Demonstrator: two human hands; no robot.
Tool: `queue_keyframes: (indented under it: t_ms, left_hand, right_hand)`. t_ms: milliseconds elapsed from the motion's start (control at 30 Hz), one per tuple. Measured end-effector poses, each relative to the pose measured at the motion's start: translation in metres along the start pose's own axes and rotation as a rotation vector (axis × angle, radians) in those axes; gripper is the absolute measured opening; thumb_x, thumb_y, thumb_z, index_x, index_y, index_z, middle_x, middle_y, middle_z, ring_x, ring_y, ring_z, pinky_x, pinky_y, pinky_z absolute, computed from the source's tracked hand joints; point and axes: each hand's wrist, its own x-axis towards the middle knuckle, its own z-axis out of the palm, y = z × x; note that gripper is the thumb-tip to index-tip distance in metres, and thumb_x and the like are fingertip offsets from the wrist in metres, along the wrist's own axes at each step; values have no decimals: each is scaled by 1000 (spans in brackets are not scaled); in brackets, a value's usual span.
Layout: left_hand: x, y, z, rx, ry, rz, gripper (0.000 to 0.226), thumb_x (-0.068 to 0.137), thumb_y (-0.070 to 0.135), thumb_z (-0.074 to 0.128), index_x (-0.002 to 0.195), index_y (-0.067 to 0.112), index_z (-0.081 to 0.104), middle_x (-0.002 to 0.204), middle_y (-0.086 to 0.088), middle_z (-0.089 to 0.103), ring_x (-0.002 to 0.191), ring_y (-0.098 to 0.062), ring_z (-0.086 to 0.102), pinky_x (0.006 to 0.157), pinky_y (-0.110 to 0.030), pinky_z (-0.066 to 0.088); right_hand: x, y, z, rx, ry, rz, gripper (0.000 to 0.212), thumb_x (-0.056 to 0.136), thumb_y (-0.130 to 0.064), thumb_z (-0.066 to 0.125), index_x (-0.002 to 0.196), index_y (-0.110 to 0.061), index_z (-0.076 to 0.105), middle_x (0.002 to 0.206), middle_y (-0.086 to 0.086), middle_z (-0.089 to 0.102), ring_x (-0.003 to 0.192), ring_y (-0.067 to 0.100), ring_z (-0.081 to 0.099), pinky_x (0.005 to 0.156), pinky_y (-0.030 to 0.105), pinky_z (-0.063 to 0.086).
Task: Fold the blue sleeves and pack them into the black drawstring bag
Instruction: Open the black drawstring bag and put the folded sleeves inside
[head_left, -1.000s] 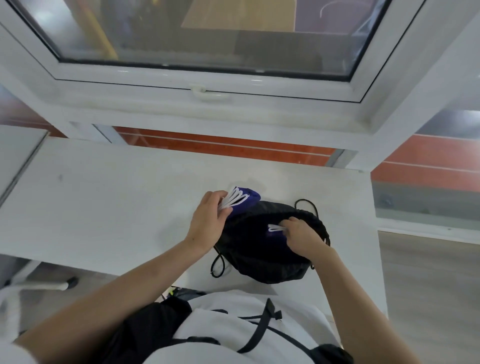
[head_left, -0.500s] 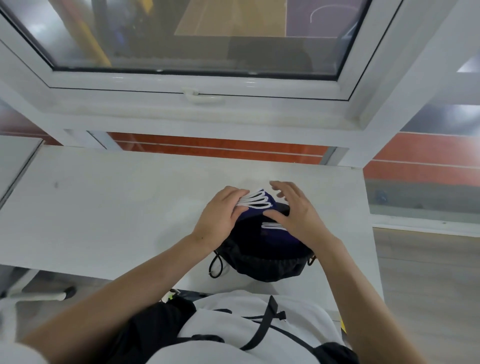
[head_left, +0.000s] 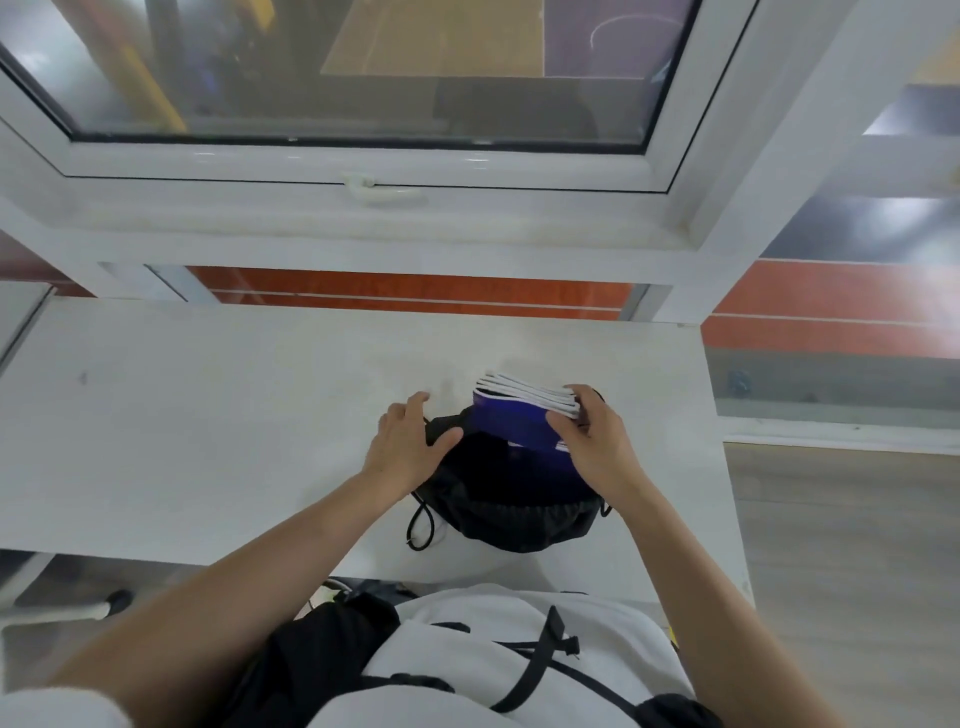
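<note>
The black drawstring bag (head_left: 514, 499) lies on the white table near its front edge, its mouth facing away from me. A folded stack of blue sleeves (head_left: 511, 415) with white edges sticks out of the far end of the bag. My right hand (head_left: 592, 441) grips the right side of that stack, fingers over the white edges. My left hand (head_left: 405, 447) rests on the bag's left rim with fingers spread, thumb on the black fabric. The lower part of the sleeves is hidden inside the bag.
The white table (head_left: 208, 415) stretches left of the bag. A white window frame with a handle (head_left: 382, 189) rises behind the table. The bag's black cord (head_left: 421, 525) loops on the table at its left. Wooden floor (head_left: 841, 571) lies right of the table.
My left hand let go of the sleeves' white edges and moved left onto the bag's rim. My right hand shifted onto the stack and now holds it.
</note>
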Motion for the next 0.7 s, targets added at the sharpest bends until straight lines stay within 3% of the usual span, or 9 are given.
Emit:
queue_keyframes:
  t_ms: [67,133,200,333,400,533,633,700]
  left_hand:
    - [5,-7,10,-55,-81,-108,81,92,51,65,153,16,25,141,-16,50,130,-35,49,102,-49,48]
    - [7,-12,16,-84,-102,-148,65,96,44,61,147,14,33,135,-14,58,121,-34,58,98,-45,50]
    - [7,-18,17,27,-121,-124,50,99,46,54,139,19,41,128,-9,62,115,-32,61,96,-46,50]
    - [5,-24,17,13,-189,-177,40,102,46,50,128,16,45,110,-6,61,102,-30,60,82,-38,45]
    - [7,-25,18,-85,-189,-216,38,101,45,50,124,15,50,110,-4,62,99,-25,57,79,-35,42]
    - [9,-23,18,-343,-49,-248,26,104,35,45,115,17,60,111,-5,67,103,-27,63,84,-38,49]
    - [-1,-16,14,-435,-29,-212,24,105,33,41,114,20,58,109,-2,67,102,-23,63,92,-44,52]
    - [-10,-11,13,-444,-23,-174,21,107,31,39,114,19,55,107,-1,65,98,-19,62,88,-41,52]
  right_hand:
    - [-2,5,6,90,-57,3,17,103,-18,62,119,-22,59,93,-13,70,82,-2,67,76,19,53]
    - [-2,11,15,162,-113,34,15,102,-16,63,112,-28,60,101,-11,73,94,6,71,84,33,61]
    - [-2,15,23,195,-154,72,17,101,-17,64,111,-30,59,110,-5,72,103,13,71,90,40,62]
    - [-3,22,34,223,-217,105,20,103,-8,59,117,-20,53,120,4,64,113,18,68,86,33,63]
    - [-3,26,38,158,-241,87,26,103,-4,56,118,-25,52,121,4,62,113,19,66,87,31,63]
    - [-1,32,41,-62,-269,44,35,102,-8,56,115,-40,51,109,-4,64,100,19,66,85,37,62]
    - [0,34,43,-154,-222,49,29,102,-13,57,112,-39,51,100,-4,66,92,17,64,76,32,56]
    - [1,34,47,-158,-243,48,29,102,-12,58,112,-38,50,102,-5,66,93,16,64,74,28,53]
